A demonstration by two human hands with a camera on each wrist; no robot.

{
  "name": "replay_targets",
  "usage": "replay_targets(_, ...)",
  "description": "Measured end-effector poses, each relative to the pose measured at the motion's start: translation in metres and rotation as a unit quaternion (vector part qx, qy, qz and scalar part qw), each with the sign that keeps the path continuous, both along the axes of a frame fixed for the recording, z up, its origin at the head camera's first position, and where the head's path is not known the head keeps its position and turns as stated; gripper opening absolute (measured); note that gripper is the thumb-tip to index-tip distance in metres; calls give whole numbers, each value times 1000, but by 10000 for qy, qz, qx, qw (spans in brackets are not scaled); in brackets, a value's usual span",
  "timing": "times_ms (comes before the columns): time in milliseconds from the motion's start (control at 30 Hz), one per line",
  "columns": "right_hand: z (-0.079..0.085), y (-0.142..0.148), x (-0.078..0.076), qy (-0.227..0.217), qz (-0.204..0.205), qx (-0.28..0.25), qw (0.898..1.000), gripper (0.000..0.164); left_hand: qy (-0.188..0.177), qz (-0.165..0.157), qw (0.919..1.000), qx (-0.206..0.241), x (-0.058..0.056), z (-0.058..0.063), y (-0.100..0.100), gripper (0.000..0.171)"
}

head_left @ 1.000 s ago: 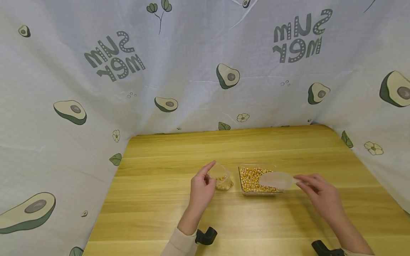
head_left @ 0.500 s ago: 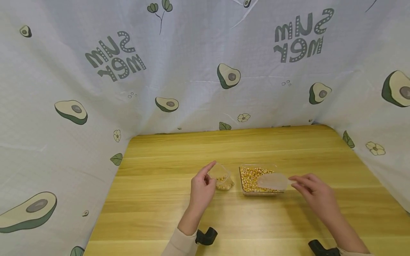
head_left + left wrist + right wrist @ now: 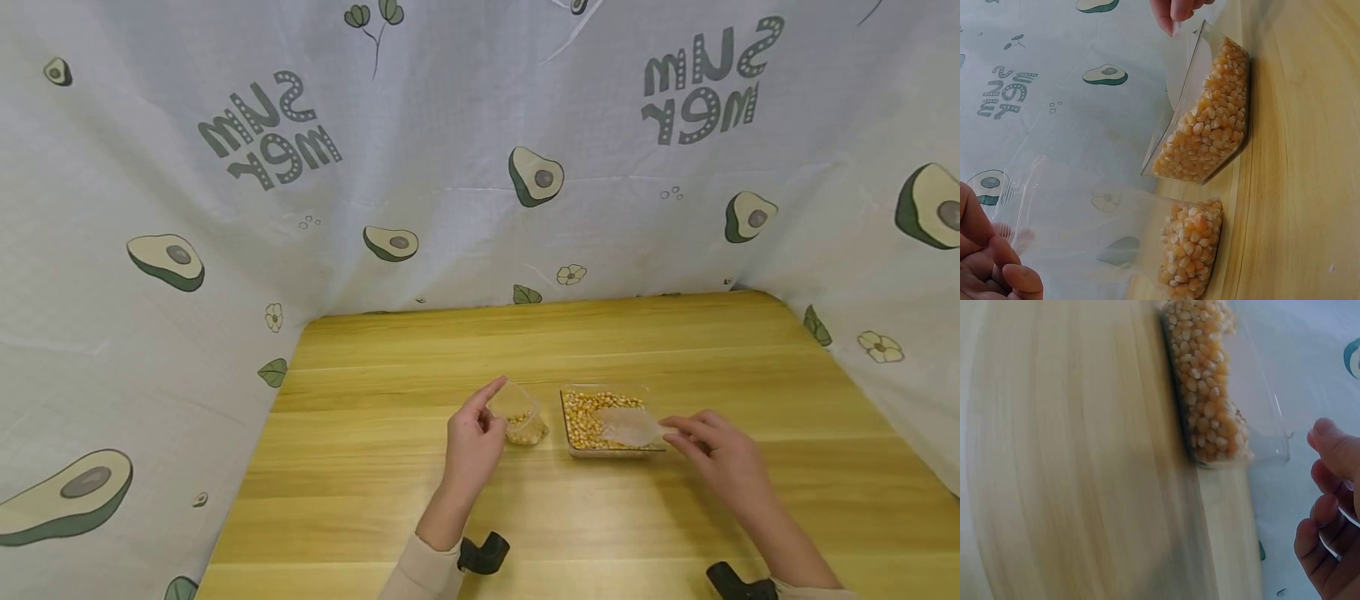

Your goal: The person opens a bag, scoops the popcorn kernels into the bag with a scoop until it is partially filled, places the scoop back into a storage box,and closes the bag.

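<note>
My left hand (image 3: 474, 442) holds the rim of a clear plastic bag (image 3: 527, 429), its mouth spread round. Corn kernels (image 3: 1191, 250) fill only the bag's bottom, which rests on the table. Right of it stands a clear rectangular container (image 3: 611, 454), with a deep heap of corn kernels (image 3: 588, 417) inside. My right hand (image 3: 720, 458) pinches the handle of a translucent white scoop (image 3: 628, 426). The scoop's blade lies low over the kernels inside the container, pointing left. In the right wrist view my fingers hide most of the scoop's handle.
Everything stands on a light wood-grain table (image 3: 375, 467). A white curtain (image 3: 450, 167) printed with avocados encloses the table at the back and sides. Each wrist carries a black mount (image 3: 483, 553).
My right hand has moved left, sliding the scoop further into the container and lower among the kernels. The left hand and the bag have stayed in place.
</note>
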State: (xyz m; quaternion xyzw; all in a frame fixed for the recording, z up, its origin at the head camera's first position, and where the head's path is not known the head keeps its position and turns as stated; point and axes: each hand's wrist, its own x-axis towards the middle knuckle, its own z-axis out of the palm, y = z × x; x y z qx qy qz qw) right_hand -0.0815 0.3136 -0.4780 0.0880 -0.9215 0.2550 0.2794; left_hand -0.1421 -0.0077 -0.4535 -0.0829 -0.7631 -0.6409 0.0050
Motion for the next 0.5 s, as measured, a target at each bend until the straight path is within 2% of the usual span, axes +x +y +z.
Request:
replay_targets(233, -9, -7, -4, -55, -60, -264, 9996, 26, -45, 6, 10000, -6, 1, 0, 0, 58)
replay_targets(500, -13, -10, -6, -542, -338, -753, 9951, 19, -158, 13, 9999, 18, 1, 0, 0, 58)
